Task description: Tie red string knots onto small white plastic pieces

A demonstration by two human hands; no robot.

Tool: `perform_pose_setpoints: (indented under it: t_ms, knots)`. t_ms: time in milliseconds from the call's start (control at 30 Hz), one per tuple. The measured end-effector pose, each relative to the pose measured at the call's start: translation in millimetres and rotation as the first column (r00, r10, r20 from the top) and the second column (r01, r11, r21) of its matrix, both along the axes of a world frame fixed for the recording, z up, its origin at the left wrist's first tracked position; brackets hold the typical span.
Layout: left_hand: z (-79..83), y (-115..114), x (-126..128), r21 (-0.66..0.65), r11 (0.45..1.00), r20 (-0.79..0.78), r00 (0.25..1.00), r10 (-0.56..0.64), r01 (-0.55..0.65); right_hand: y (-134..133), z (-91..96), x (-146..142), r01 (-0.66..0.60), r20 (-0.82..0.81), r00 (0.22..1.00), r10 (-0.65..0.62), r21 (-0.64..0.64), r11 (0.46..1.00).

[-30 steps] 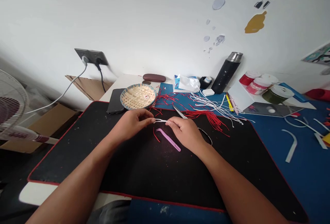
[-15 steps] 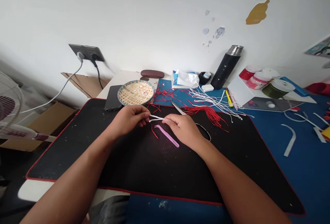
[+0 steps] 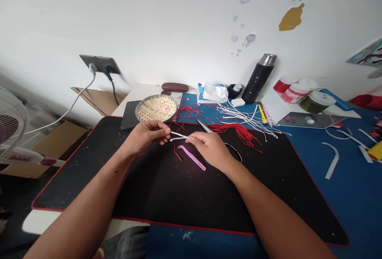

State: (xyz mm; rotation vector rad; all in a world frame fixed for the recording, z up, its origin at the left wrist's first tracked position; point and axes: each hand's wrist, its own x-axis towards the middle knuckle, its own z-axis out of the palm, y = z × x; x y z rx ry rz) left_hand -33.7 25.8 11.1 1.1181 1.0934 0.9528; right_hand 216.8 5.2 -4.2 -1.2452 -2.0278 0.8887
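Observation:
A white cord (image 3: 178, 134) stretches between my two hands above the black mat (image 3: 167, 195). My left hand (image 3: 151, 135) pinches one part of it between thumb and forefinger. Closed on the cord from the other side is my right hand (image 3: 207, 145), and a loose white end sticks out from its fingertips toward the left. Just below lie pink tweezers (image 3: 193, 158) and a short red cord piece (image 3: 177, 153). Scissors (image 3: 204, 125) rest behind my right hand, their handles partly hidden by it.
A woven basket (image 3: 156, 110) stands on a dark flat device (image 3: 128, 115) at the back left. Red cords (image 3: 238, 129) and white cords (image 3: 247, 119) lie at the back right, near a black thermos (image 3: 259, 80), a tissue pack (image 3: 211, 92) and paint jars (image 3: 316, 102).
The view has shifted slightly. Both hands keep their grip on the white cord, and the left fingers have turned a little, with the thumb straighter along the cord.

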Motion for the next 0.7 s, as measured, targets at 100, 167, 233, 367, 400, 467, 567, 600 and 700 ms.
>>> perform_pose_setpoints:
  t_ms: [100,167,233,367,400,467,567,600,700]
  knots:
    - [1.0,-1.7,2.1,-0.068,0.997,0.093,0.995,-0.025,0.032,-0.8,1.5,-0.4,-0.018,-0.027,0.999,0.018,-0.011,1.0]
    - [0.1,-2.6,3.8,-0.103,0.993,0.163,0.986,-0.033,0.05,-1.8,2.7,-1.3,-0.028,-0.036,0.999,0.027,-0.025,0.999]
    - [-1.4,-2.5,4.6,-0.088,0.996,0.17,0.985,-0.014,0.03,-2.2,3.0,-2.0,-0.034,-0.047,0.998,0.032,-0.032,0.999]
    - [-1.8,-0.9,2.0,0.006,1.0,0.021,1.0,0.021,-0.022,-0.4,1.4,-0.7,0.005,-0.07,0.998,-0.008,-0.045,0.999]
    - [-1.1,-0.7,0.8,0.011,1.0,-0.005,1.0,-0.001,0.001,0.2,1.0,0.1,0.024,-0.074,0.997,-0.028,-0.048,0.999]
    - [1.1,-0.9,-1.2,0.004,0.995,-0.059,0.993,-0.1,0.101,1.1,0.2,1.4,0.058,-0.083,0.995,-0.062,-0.05,0.997]
    - [4.5,-2.6,-1.9,0.005,0.975,-0.131,0.967,-0.218,0.221,1.0,-0.7,1.5,0.076,-0.088,0.993,-0.08,-0.049,0.996]
    - [5.4,-3.2,-1.4,0.008,0.974,-0.139,0.964,-0.225,0.228,0.7,-0.9,1.1,0.074,-0.085,0.993,-0.078,-0.052,0.996]
    - [7.7,-4.7,0.9,0.011,0.979,-0.149,0.969,-0.198,0.202,-0.2,-1.8,-0.7,0.063,-0.067,0.996,-0.067,-0.061,0.996]
